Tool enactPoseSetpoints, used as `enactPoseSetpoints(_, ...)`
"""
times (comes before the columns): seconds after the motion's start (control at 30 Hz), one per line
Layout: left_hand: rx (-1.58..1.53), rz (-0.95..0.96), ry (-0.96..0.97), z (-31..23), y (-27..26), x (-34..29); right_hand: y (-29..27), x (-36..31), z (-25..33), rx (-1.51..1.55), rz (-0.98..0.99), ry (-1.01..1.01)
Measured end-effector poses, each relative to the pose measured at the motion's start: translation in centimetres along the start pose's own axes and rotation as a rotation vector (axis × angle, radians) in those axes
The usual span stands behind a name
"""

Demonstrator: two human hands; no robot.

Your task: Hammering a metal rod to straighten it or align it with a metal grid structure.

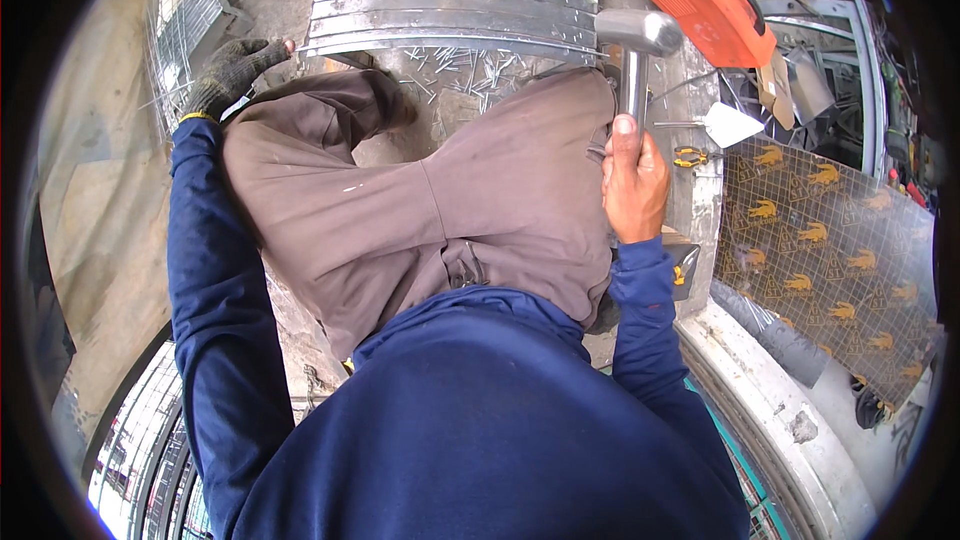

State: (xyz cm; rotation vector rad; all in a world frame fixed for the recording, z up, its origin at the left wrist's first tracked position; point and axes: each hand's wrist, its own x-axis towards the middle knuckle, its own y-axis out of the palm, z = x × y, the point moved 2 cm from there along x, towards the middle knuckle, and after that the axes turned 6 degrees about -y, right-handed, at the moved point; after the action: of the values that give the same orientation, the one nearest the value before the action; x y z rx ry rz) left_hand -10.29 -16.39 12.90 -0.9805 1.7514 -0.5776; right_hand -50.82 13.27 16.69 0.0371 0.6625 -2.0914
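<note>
My right hand [636,185], bare, is wrapped round the metal handle of a hammer [645,33], thumb laid along the shaft. The hammer stands head-up beside my right knee, its steel head near the right corner of a slatted metal panel [455,0]. My left hand [235,75] wears a dark knitted glove with a bare fingertip showing. Its fingers stretch out by my left knee, close to a bundle of thin metal wire or mesh [195,30], and no held thing shows in them. Several loose metal rods [480,70] lie scattered on the ground below the panel's near edge.
An orange machine [705,5] with a black handle stands at the far right. Yellow-handled pliers [692,155] and a white flat piece [735,126] lie nearer. Farther right are a patterned sheet [820,260] and a metal frame [868,80]. A large tan sheet [100,200] fills the left side.
</note>
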Motion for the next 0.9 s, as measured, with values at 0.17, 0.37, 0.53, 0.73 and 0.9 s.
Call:
enactPoseSetpoints(0.17, -0.008, 0.007, 0.017, -0.8, -0.1, 0.4, 0.1, 0.8, -1.4, -0.203, 0.006, -0.090)
enactPoseSetpoints(0.37, -0.004, 0.043, -0.019, 0.2, 0.4, 0.9, 0.6, -0.2, 0.3, -0.099, 0.012, -0.075)
enactPoseSetpoints(0.53, 0.033, 0.016, -0.006, -0.2, 0.1, 0.6, 1.3, 0.5, -0.2, -0.433, 0.049, -0.241)
enactPoseSetpoints(0.73, 0.024, 0.059, -0.011, -1.2, 0.3, 0.3, 2.2, 0.5, -0.2, -0.324, 0.074, -0.162)
enactPoseSetpoints(0.9, 0.006, 0.033, -0.012, -1.1, -0.1, -0.1, 2.6, 0.6, 1.2, -0.302, 0.128, -0.132)
